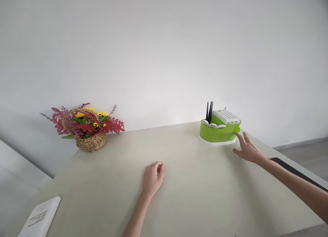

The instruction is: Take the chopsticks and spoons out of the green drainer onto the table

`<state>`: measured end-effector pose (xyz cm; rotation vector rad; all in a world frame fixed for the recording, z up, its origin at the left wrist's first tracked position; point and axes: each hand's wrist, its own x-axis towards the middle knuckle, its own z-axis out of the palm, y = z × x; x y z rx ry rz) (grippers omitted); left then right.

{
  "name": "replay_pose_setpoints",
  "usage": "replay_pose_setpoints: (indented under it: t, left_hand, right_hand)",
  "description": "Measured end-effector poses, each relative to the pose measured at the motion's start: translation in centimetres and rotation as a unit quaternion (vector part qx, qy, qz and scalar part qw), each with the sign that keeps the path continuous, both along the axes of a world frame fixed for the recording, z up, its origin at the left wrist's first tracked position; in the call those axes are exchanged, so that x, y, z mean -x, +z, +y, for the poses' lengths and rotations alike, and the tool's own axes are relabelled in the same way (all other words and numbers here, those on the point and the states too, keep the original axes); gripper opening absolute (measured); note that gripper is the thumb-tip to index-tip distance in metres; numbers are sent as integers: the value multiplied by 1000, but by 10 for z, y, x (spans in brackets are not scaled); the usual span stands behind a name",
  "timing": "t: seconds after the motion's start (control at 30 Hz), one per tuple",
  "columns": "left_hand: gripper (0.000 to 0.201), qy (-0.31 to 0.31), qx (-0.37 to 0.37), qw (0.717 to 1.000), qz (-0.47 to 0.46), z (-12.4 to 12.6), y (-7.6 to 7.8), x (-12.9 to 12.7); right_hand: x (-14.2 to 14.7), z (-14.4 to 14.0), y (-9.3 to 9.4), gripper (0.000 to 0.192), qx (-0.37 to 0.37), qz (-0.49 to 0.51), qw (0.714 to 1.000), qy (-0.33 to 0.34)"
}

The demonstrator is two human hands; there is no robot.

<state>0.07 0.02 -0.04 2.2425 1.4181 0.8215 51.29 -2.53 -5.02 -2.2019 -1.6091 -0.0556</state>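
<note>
A lime-green plastic caddy (216,135) with a slotted white lid (226,116) stood toward the pale table's (189,182) far right, its slender black sticks (210,114) hidden at their lower ends. My empty right hand (248,150) spread beside it, contact unclear; my left hand (151,178) curled loosely closed, visibly holding nothing.

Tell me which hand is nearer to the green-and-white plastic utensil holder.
Right. The right hand is open near the right end of the holder, contact unclear; the left hand, curled, is farther off, leftward and nearer the camera.
</note>
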Motion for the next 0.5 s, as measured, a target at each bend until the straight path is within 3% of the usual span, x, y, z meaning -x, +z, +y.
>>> replay_pose_setpoints:
  t: [0.5]
  left_hand:
    - [37, 3, 0, 1000, 6, 0, -2, -1]
  right_hand:
    - [58, -12, -1, 81, -58, 2, 998, 10]
